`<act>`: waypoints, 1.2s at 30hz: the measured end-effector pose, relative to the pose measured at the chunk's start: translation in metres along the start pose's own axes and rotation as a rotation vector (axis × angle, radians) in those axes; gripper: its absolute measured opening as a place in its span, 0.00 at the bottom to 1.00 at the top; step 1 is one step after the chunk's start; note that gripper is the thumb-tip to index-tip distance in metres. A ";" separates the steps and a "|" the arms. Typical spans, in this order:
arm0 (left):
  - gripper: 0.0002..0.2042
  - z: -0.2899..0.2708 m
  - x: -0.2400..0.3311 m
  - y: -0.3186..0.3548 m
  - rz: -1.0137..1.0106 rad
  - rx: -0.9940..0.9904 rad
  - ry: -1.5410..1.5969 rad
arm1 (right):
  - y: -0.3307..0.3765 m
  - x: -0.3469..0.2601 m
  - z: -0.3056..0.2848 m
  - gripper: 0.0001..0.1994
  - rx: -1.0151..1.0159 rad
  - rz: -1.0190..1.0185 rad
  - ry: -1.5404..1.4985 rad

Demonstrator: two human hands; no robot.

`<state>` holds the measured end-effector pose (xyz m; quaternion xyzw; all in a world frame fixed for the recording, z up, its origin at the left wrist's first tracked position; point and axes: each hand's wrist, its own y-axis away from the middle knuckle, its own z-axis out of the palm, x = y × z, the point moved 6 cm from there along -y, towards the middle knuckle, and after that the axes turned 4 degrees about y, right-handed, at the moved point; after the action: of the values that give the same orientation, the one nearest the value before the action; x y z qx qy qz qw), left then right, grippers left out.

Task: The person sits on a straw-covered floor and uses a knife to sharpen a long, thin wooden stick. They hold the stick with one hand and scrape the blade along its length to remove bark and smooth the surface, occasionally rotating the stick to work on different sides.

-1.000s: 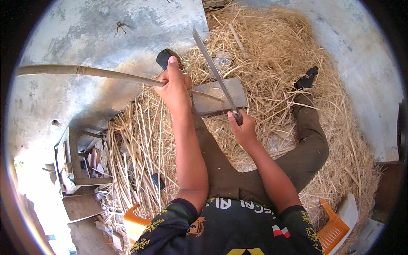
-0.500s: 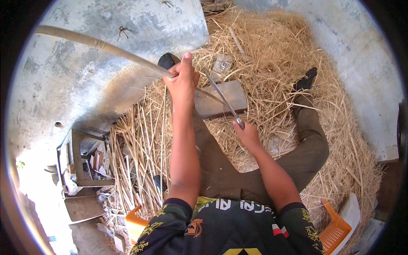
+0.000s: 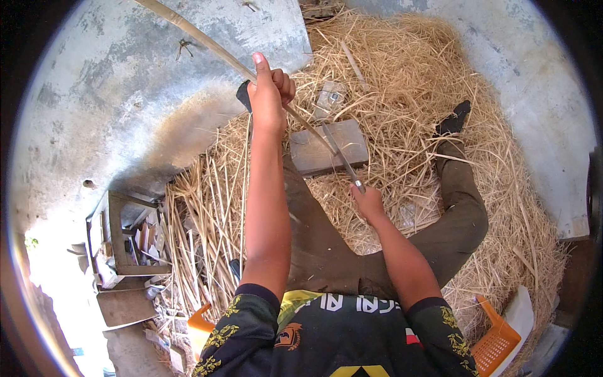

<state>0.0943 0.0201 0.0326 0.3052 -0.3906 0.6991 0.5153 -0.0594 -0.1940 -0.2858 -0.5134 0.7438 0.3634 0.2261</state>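
Observation:
My left hand [image 3: 269,100] is closed around a long pale cane-like stick [image 3: 195,34], thumb pointing up along it. The stick slants from the upper left down through the fist, and its lower end reaches over a wooden block [image 3: 348,141]. My right hand [image 3: 369,204] grips the handle of a long knife [image 3: 347,168], whose blade points away from me and meets the stick's lower end above the block. The block lies on the straw between my spread legs.
Loose straw shavings [image 3: 414,63] cover the floor. Split sticks [image 3: 204,213] lie left, beside a small wooden frame box [image 3: 119,235] of scraps. Grey walls [image 3: 125,88] rise around. An orange plastic chair [image 3: 496,339] is under me. My dark-trousered leg [image 3: 461,207] bends at right.
My left hand has risen slightly, and the stick now stands steeper. The knife blade has swung onto the stick's lower end; my right hand has shifted slightly down and right.

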 end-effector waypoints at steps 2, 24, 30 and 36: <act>0.31 -0.002 -0.002 -0.002 -0.032 -0.045 0.030 | 0.002 -0.022 -0.020 0.26 0.022 -0.061 -0.092; 0.21 -0.012 -0.010 0.010 -0.099 -0.236 0.102 | 0.034 -0.110 -0.059 0.26 0.117 -0.207 -0.131; 0.21 -0.005 -0.014 0.004 -0.116 -0.236 0.023 | 0.014 -0.059 -0.023 0.29 0.008 -0.085 0.103; 0.23 -0.003 -0.011 -0.002 -0.099 -0.210 0.075 | 0.041 -0.128 -0.070 0.24 0.198 -0.294 -0.163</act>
<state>0.0988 0.0180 0.0226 0.2418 -0.4268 0.6391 0.5924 -0.0473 -0.1624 -0.1380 -0.5606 0.6720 0.2919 0.3859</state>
